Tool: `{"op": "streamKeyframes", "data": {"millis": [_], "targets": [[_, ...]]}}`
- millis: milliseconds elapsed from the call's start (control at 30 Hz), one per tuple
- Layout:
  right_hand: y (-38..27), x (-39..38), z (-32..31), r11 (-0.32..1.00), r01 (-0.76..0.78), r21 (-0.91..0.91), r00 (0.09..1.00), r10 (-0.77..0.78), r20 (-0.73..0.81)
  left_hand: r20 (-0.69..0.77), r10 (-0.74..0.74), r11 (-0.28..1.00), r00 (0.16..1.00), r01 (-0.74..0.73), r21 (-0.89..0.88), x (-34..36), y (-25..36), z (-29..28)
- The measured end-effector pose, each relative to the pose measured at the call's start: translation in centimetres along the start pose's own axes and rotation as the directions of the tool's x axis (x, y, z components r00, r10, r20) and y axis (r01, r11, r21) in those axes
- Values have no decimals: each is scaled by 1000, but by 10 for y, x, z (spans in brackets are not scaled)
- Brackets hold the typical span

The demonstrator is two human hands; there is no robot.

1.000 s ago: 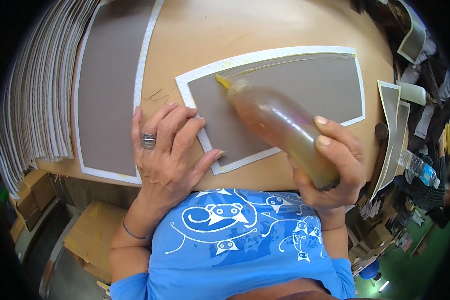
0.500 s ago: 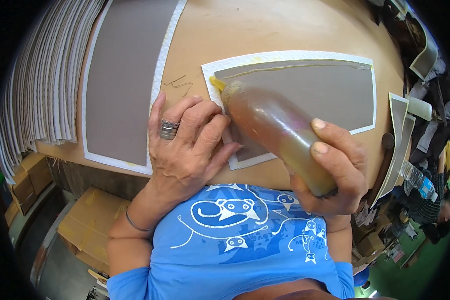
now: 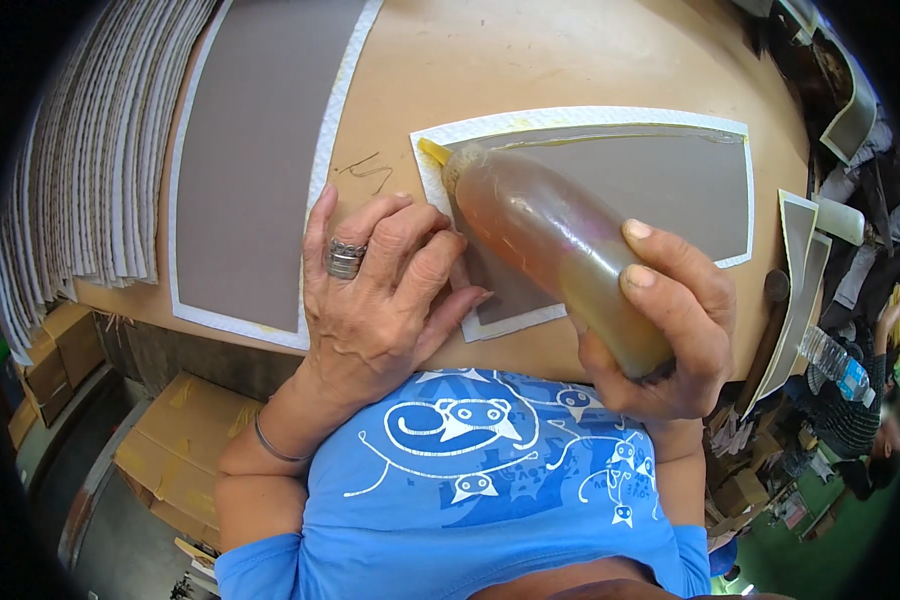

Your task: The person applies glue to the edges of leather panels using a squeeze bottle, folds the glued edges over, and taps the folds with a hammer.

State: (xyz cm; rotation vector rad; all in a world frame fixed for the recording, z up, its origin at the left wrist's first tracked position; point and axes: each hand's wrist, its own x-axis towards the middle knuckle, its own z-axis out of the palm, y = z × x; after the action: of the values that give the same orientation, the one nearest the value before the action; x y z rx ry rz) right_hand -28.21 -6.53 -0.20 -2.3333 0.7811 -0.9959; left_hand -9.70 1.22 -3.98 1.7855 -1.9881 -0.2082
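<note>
My right hand (image 3: 670, 320) grips a translucent amber squeeze bottle (image 3: 545, 225), tilted with its yellow nozzle (image 3: 432, 152) pointing to the far left. The nozzle tip is over the white border at the upper left corner of a grey panel (image 3: 660, 200); whether it touches cannot be told. A glossy yellowish line, like glue, runs along the panel's far edge. My left hand (image 3: 375, 290) lies palm down with fingers apart and bent, its fingertips at the panel's left edge and rings on one finger. The bottle hides part of the panel.
A larger grey panel with white border (image 3: 250, 170) lies left of my left hand. A stack of similar sheets (image 3: 100, 150) stands at the far left. Thin dark threads (image 3: 365, 170) lie between the panels. More pieces (image 3: 795, 290) and a plastic bottle (image 3: 838, 362) are at the right.
The bottle's nozzle has shifted slightly away from me, toward the panel's far left corner. My left hand has stayed at the panel's left edge.
</note>
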Motion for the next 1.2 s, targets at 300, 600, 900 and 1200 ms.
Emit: {"op": "streamKeyframes", "data": {"millis": [300,600,900,1200], "targets": [[-2,-3,-17,987,-41,-152,998,46,30,26,2,1000,1000,-2,-12,2,1,-2],[3,-6,-20,991,-59,-118,998,56,-29,35,5,1000,999,-5,10,1,2,-3],[20,-17,-40,966,-131,-221,980,93,-176,-2,-8,1000,1000,8,30,3,4,1],[17,-17,-38,978,-91,-186,986,62,-158,44,10,998,999,-12,57,1,6,-1]]}}
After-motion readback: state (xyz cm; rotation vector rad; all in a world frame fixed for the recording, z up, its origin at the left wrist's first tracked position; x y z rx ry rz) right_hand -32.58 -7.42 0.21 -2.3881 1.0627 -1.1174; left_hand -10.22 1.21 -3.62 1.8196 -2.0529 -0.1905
